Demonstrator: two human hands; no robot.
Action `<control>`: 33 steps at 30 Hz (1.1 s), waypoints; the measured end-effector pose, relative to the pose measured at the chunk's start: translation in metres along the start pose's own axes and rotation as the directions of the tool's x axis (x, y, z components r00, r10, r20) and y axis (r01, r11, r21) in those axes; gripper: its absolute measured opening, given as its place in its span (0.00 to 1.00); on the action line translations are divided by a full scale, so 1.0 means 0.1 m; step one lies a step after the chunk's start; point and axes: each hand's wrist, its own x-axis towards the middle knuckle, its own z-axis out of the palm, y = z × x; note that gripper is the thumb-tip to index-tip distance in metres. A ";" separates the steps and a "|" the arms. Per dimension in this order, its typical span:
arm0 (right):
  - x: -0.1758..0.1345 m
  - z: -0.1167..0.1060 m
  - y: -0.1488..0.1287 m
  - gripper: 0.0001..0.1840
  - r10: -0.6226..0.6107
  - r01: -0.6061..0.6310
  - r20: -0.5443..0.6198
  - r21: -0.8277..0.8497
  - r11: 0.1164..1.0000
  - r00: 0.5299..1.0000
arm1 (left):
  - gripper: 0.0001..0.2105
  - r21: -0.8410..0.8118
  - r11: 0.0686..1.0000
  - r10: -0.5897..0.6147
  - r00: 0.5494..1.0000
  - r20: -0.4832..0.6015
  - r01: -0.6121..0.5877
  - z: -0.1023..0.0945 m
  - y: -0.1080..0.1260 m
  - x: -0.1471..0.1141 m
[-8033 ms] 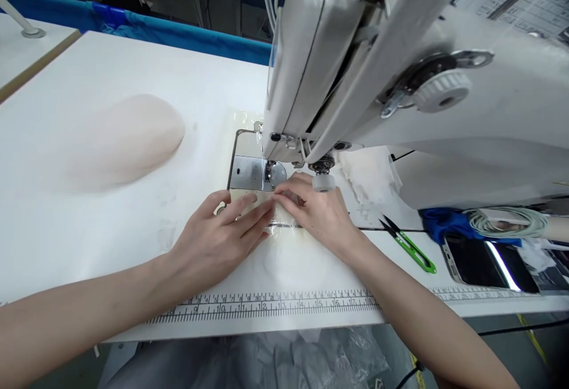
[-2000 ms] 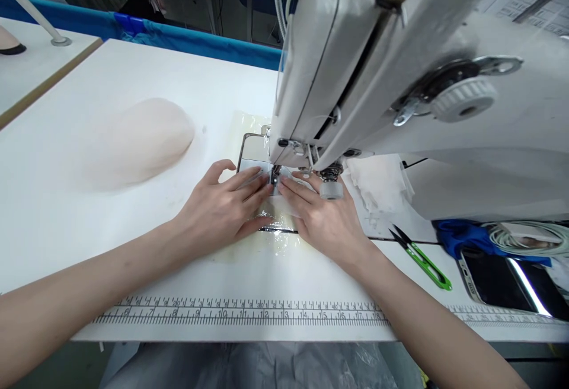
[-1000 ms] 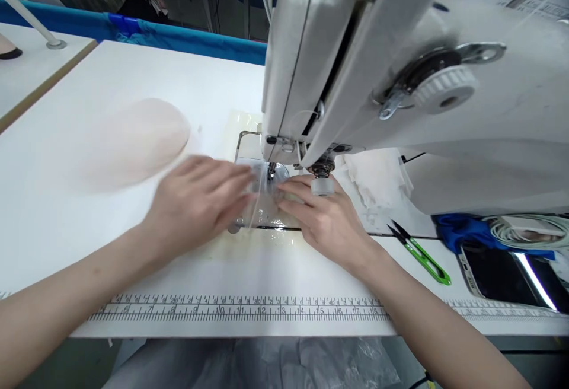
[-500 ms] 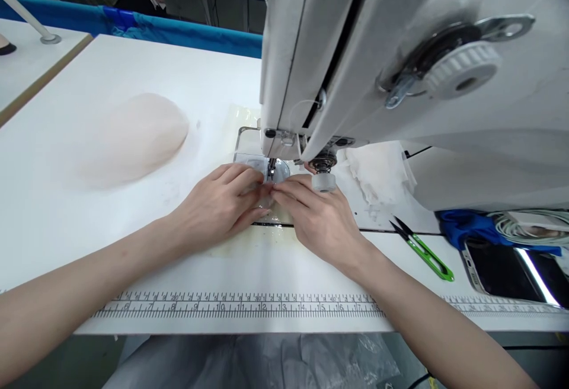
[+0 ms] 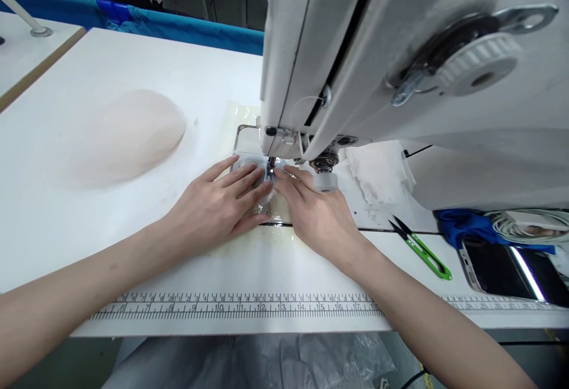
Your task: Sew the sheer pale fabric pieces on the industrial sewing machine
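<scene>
Flanking the presser foot of a sewing machine, the left hand lies spread over sheer material; the right hand bunches its fingers, any pinch unclear.

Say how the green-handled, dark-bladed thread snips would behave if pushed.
The snips would probably slide rather than roll, lying flat on the smooth white work surface. Their slim build suggests low weight; the straight dark blades look stiff.
</scene>
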 end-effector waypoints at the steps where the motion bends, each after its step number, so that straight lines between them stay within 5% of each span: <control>1: 0.00 0.00 0.00 0.23 0.004 -0.004 0.001 0.001 1.000 1.000 | 0.22 -0.003 1.000 -0.004 1.000 0.002 0.004 0.00 0.00 0.00; 21: 0.01 0.00 0.00 0.27 0.004 -0.002 0.022 -0.080 0.997 1.000 | 0.23 -0.011 1.000 -0.015 1.000 -0.002 0.015 0.02 -0.01 -0.01; 33: 0.04 0.00 -0.05 0.09 -0.075 0.067 -0.191 -0.051 0.996 0.979 | 0.12 -0.010 0.999 0.036 0.978 -0.203 -0.039 -0.01 0.01 -0.03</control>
